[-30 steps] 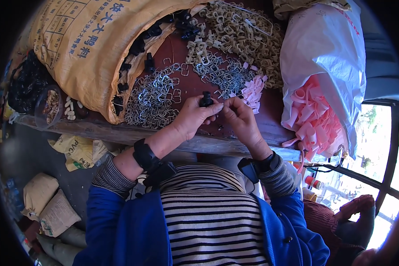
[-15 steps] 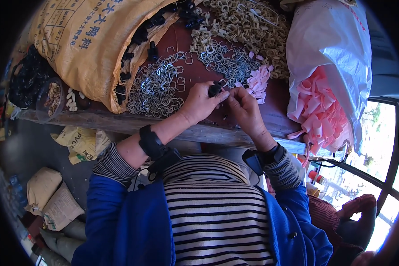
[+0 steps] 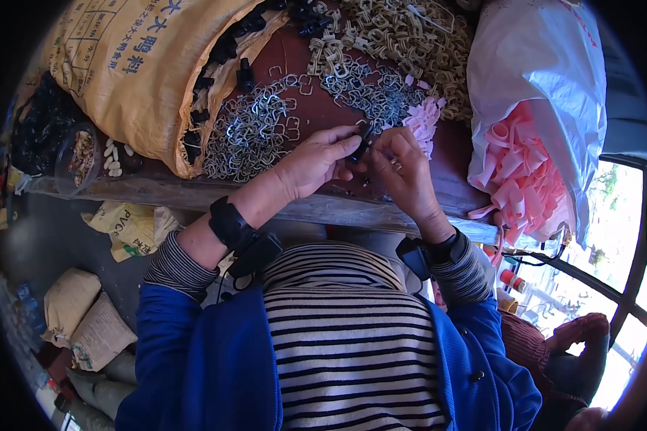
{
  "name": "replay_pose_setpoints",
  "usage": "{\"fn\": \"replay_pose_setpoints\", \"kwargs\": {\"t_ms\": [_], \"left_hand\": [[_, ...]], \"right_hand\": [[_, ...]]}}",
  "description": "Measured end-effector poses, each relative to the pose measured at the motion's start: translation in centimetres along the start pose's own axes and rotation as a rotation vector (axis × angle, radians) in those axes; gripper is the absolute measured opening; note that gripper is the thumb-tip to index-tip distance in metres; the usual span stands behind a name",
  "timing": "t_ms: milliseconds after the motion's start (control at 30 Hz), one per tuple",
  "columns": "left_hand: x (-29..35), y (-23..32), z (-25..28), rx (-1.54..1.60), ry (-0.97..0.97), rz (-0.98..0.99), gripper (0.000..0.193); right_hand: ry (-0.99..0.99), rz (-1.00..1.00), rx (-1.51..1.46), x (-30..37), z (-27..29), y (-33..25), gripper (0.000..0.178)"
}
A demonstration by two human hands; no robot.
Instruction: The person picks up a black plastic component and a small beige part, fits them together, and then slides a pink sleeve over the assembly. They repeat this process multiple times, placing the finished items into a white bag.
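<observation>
Your left hand [image 3: 313,161] grips a small black fitting [image 3: 363,141] over the table [image 3: 449,172]; your right hand [image 3: 408,171] curls just beside it, though I can't tell whether it grasps anything.

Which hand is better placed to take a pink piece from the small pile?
Probably the right hand: it's nearer the pink pile, while the left hand holds a black part.

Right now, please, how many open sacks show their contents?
2: orange sack at left, with black parts, and white sack at right, with pink strips; others may be hidden.
</observation>
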State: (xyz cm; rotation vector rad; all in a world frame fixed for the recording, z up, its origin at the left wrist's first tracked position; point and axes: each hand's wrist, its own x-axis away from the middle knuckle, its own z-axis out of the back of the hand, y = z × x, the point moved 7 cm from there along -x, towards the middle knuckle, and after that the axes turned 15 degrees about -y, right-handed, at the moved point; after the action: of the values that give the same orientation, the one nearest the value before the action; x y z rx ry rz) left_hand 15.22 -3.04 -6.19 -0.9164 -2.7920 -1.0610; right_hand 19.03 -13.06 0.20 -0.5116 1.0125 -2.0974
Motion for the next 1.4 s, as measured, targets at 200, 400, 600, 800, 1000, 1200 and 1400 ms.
{"fn": "replay_pose_setpoints", "kwargs": {"t_ms": [200,400,600,800,1000,1200,1400], "left_hand": [[0.5,-0.4,-0.1,0.006,0.032,0.044,0.028],[1.0,-1.2,-0.8,0.011,-0.03,0.051,0.024],[1.7,-1.8,-1.7,-0.065,-0.09,0.045,0.023],[1.9,-2.8,-1.7,-0.092,-0.098,0.086,0.023],[2.2,-2.7,-1.6,-0.052,-0.134,0.085,0.024],[3.1,-1.7,-0.6,0.041,-0.088,0.014,0.024],[5.5,-0.1,0.5,0.07,-0.062,-0.037,0.025]], "right_hand": [[0.057,0.18,0.349,0.1,-0.2,-3.2,0.013],[0.009,0.229,0.42,0.4,-0.9,-4.0,0.015],[-0.041,0.164,0.451,0.9,-1.3,-4.5,0.015],[-0.15,0.104,0.303,0.8,-1.4,-3.7,0.013],[-0.17,0.102,0.232,0.6,-1.7,-3.1,0.012],[-0.089,0.136,0.112,-0.1,-1.7,-3.5,0.012],[-0.024,0.026,-0.022,-1.2,-1.2,-2.0,0.013]]}}
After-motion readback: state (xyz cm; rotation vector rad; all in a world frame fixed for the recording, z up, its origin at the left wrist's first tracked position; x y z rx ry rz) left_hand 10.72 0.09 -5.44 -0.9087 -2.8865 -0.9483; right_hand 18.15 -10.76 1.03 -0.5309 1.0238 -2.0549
